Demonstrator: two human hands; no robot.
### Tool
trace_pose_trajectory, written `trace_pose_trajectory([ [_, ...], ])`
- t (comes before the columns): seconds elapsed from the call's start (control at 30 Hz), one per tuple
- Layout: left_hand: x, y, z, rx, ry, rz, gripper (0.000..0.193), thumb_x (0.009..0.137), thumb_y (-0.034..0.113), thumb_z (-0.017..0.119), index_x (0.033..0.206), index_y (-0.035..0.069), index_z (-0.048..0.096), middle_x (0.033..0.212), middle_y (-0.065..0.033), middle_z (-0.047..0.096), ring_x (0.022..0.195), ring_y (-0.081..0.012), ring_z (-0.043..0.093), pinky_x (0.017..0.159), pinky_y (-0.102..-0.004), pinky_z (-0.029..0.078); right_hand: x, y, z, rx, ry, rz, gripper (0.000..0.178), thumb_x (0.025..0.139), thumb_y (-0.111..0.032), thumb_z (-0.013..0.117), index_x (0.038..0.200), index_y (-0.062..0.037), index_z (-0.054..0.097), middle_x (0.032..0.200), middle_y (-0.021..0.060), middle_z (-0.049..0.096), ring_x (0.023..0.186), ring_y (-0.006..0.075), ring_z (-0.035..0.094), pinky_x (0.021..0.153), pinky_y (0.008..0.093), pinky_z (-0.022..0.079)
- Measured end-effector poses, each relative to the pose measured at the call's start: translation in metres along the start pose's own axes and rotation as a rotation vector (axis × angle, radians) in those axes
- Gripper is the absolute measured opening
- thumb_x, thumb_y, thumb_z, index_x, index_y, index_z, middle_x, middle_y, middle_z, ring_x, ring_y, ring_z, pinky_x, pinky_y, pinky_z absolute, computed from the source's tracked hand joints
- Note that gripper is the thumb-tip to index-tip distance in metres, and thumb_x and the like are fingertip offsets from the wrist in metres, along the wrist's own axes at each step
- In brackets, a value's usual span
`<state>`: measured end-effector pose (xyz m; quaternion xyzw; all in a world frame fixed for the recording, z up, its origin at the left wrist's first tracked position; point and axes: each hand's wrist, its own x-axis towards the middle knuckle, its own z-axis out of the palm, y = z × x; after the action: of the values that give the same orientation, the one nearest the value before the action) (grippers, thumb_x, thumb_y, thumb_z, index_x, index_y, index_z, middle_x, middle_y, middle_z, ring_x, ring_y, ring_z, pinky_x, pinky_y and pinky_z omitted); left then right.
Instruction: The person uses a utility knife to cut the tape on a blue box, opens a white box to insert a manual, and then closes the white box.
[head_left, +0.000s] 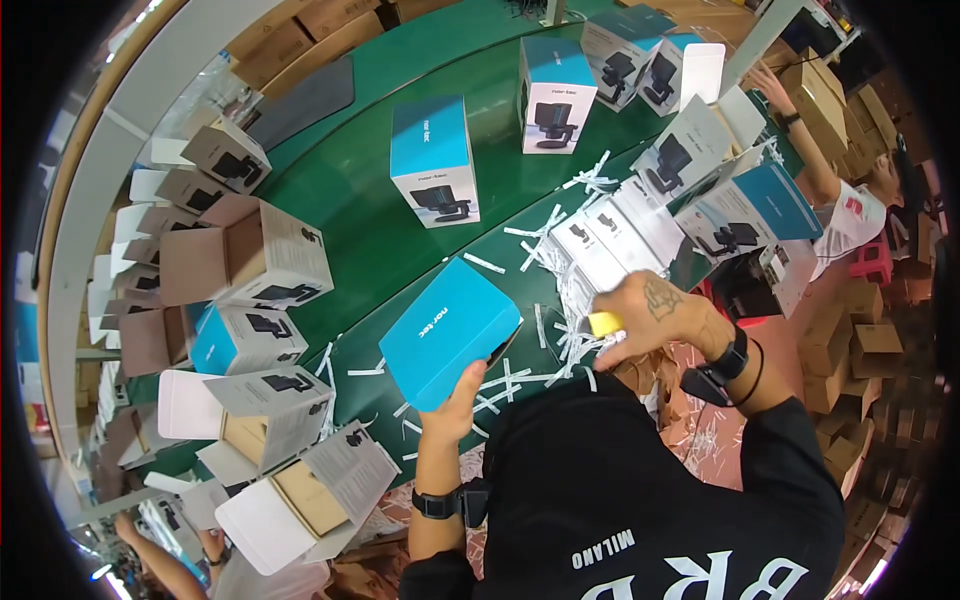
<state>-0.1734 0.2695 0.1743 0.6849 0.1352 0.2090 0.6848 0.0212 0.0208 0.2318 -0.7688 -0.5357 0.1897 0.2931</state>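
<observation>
My left hand (455, 408) grips the near edge of a closed carton with a teal top (450, 330), its thumb along the side. The carton sits tilted over the green table. To its right, my right hand (655, 315) is closed round a small yellow thing (605, 323) whose kind I cannot make out. Just beyond that hand lies a stack of white printed leaflets (600, 240), with white paper strips (545, 250) heaped along its left side. The underside of the carton is hidden.
Two closed teal and white cartons stand farther back, one at the middle (435, 165) and one beyond it (557, 95). Several open cartons (265, 255) crowd the left edge. More cartons (735, 215) stand at right. Co-workers' arms show at right (815, 160) and lower left (160, 555).
</observation>
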Motion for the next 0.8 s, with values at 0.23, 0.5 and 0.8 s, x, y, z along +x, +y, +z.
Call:
trace_pose_trajectory([
  [0.23, -0.009, 0.01, 0.015, -0.382, 0.05, -0.228, 0.05, 0.092, 0.011, 0.075, 0.137, 0.001, 0.055, 0.129, -0.0122, 0.065, 0.114, -0.0256, 0.064, 0.095, -0.0398, 0.053, 0.072, -0.015, 0.045, 0.216, 0.294, -0.275, 0.062, 0.071, -0.034, 0.093, 0.121, -0.0089, 0.066, 0.092, 0.0089, 0.074, 0.078, 0.0273, 0.074, 0.068, 0.0343, 0.059],
  [0.5, -0.045, 0.022, 0.007, -0.434, 0.122, -0.666, 0.035, 0.094, 0.008, 0.072, 0.127, 0.001, 0.061, 0.11, -0.0132, 0.072, 0.094, -0.023, 0.072, 0.076, -0.0332, 0.06, 0.057, -0.003, 0.073, 0.366, 0.154, -0.213, 0.055, 0.075, -0.029, 0.091, 0.119, -0.0086, 0.066, 0.094, 0.0084, 0.072, 0.081, 0.027, 0.074, 0.07, 0.034, 0.058],
  [0.8, -0.05, 0.023, 0.001, -0.292, -0.085, -0.773, 0.02, 0.095, 0.007, 0.071, 0.112, -0.003, 0.068, 0.09, -0.0138, 0.072, 0.075, -0.0205, 0.07, 0.063, -0.0296, 0.056, 0.045, 0.003, 0.089, 0.211, 0.389, -0.274, 0.046, 0.075, -0.027, 0.09, 0.114, -0.011, 0.07, 0.087, 0.0053, 0.069, 0.062, 0.0208, 0.068, 0.054, 0.0313, 0.053],
])
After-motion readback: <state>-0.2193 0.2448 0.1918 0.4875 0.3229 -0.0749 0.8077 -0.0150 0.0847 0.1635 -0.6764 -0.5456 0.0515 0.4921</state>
